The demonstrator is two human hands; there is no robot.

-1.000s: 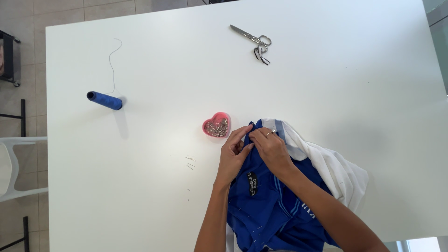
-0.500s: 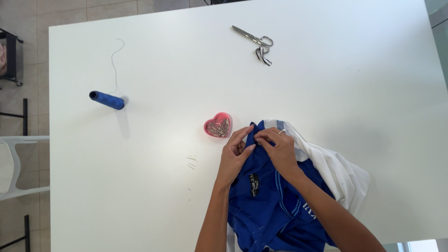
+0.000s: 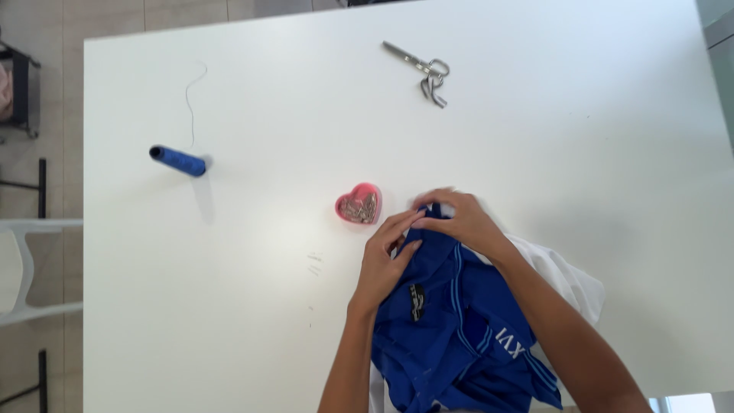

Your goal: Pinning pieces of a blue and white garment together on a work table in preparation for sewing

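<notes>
A blue garment (image 3: 459, 329) with lighter blue stripes lies bunched at the table's near edge, over a white cloth (image 3: 562, 275). My left hand (image 3: 386, 264) rests on the garment and pinches its top edge with the fingertips. My right hand (image 3: 462, 222) meets it from the right, fingers closed on the same folded edge of blue fabric. A pink heart-shaped dish (image 3: 358, 204) holding small metal pins sits just left of both hands.
A spool of blue thread (image 3: 177, 160) lies on the left of the white table (image 3: 267, 306), with a loose thread (image 3: 191, 99) trailing away from it. Metal scissors (image 3: 422, 70) lie at the far side. White and dark furniture stands off the left edge.
My right hand has shifted slightly left along the garment's top edge. Both hands keep hold of the blue fabric.
</notes>
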